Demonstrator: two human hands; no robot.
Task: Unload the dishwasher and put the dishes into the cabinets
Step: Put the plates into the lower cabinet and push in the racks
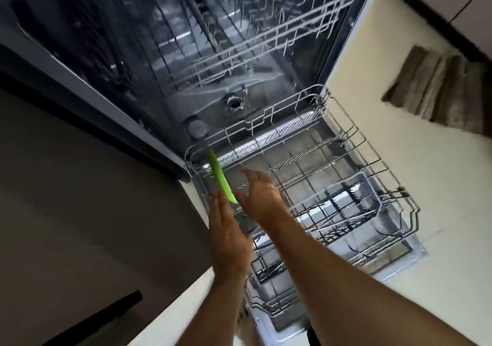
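Both hands are down over the pulled-out lower rack (332,185) of the dishwasher (186,52). Left hand (229,233) is flat, fingers together and straight, holding nothing. Right hand (262,196) is spread, fingers apart, palm facing the left one, also empty. Between the two, just past the fingertips, stands a green plate (221,180) on edge in the rack's far-left corner. Neither hand touches it yet, as far as I can tell; the left fingertips are v. close to its near rim.

Progress, judged from this view: nearly done. Count: 1 green plate left in the lower rack; 0 other dishes visible there. The cutlery basket (354,207), to the right of the right hand, looks empty, though motion blur makes that uncertain. The upper rack (266,39), further in beyond both hands, shows bare wires only, 0 items. So 2 racks, 1 basket, 1 plate.

Still to do, prob.: close both hands on the plate, lift it out, put it in a cabinet. No cabinet interior is in view.
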